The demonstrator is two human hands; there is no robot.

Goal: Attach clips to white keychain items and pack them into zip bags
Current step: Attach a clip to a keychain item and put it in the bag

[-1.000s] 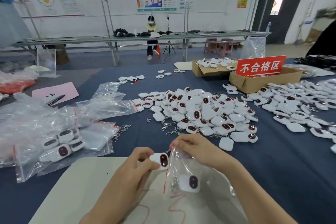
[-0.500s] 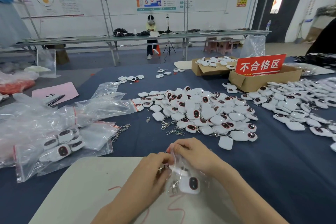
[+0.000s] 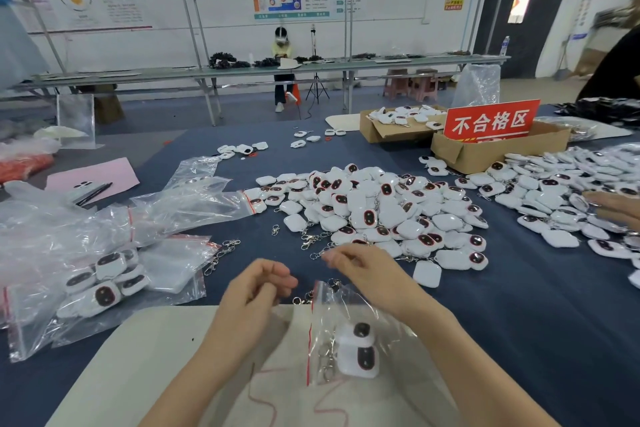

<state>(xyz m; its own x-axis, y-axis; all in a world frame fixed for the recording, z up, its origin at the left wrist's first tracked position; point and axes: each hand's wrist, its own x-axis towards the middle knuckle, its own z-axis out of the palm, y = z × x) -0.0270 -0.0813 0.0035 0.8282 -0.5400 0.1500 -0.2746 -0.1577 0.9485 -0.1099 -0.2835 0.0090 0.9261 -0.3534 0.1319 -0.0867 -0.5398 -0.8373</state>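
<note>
Both hands have come away from the zip bag (image 3: 349, 319), whose mouth they were working at half a second ago. It now lies loose on the white board (image 3: 138, 357) with two white keychain items (image 3: 358, 352) and their clips (image 3: 325, 362) inside. A second ago the left hand pinched the second item outside the bag, so it has since gone in. This bag looks filled, though I cannot tell whether its red seal strip is pressed closed.

The left hand (image 3: 256, 291) hovers beside the bag's mouth, fingers loosely curled and empty. The right hand (image 3: 367, 270) has lifted toward the loose clips (image 3: 310, 241) on the blue cloth, fingers bent with nothing visible in them.

Beyond lie the filled bags (image 3: 104, 284) at left and the heap of unpacked keychain items (image 3: 381, 211).
</note>
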